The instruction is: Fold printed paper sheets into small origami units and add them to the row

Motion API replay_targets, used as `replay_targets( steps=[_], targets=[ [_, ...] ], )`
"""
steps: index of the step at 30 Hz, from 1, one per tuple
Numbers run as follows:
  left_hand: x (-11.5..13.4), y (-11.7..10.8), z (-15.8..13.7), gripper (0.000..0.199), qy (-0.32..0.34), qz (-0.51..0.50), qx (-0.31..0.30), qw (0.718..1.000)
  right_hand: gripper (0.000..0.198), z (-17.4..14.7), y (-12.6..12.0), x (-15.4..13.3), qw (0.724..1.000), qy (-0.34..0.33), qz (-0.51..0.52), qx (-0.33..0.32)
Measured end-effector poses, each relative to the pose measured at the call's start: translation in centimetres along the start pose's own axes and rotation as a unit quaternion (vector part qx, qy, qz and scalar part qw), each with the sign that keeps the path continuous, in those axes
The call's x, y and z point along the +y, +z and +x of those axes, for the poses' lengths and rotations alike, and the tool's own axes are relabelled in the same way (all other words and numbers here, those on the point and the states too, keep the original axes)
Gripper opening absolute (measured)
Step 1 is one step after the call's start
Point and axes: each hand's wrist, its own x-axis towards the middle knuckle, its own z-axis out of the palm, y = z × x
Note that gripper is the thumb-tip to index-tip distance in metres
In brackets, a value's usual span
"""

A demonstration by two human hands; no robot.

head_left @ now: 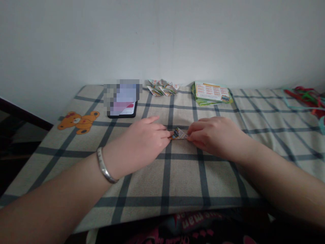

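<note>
Folded paper (pixel 179 133) lies between hands (pixel 149 137) (pixel 218 135) — left outstretched, palm down, touching; right pinching it.

Across the lower frame, the tablecloth (pixel 142 186) is checked in 2 colours, beige and blue-grey. The folded paper (pixel 179 134) at centre mixes white, yellow and dark print. At left, the bracelet (pixel 103 166) is silver and the printed bear (pixel 81 121) orange.

beige dark-checked cloth-covered counter (pixel 142 189), folded printed-paper strip (pixel 180 134) at centre, flat orange teddy bear (pixel 87 119) at ten o'clock, black-edged rectangular phone (pixel 127 101) at eleven, folded printed-paper pieces (pixel 162 88) at twelve, green-edged paper stack (pixel 212 92) at one, tangled red-and-green strands (pixel 302 96) at two
</note>
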Motion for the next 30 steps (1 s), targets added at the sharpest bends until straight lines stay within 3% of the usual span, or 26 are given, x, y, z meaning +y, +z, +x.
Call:
replay_targets(
  steps=[12, 22, 30],
  targets=[
    [-0.4, -0.1, -0.2, 0.031, -0.007, -0.022, 0.003, 1.0, 0.017, -0.2, -0.2, 0.0, 1.0, 0.013, 0.009, 0.001],
    [-1.1, 0.9, 0.2, 0.024, 0.001, -0.05, 0.052, 0.997, 0.016, -0.3, 0.4, 0.6, 0.996, 0.01, 0.087, 0.011],
    [-0.7, 0.9, 0.2, 0.021, -0.011, -0.042, 0.04, 0.998, 0.016, 0.0, 0.5, -0.1, 0.998, 0.045, 0.048, 0.011]
  ],
)
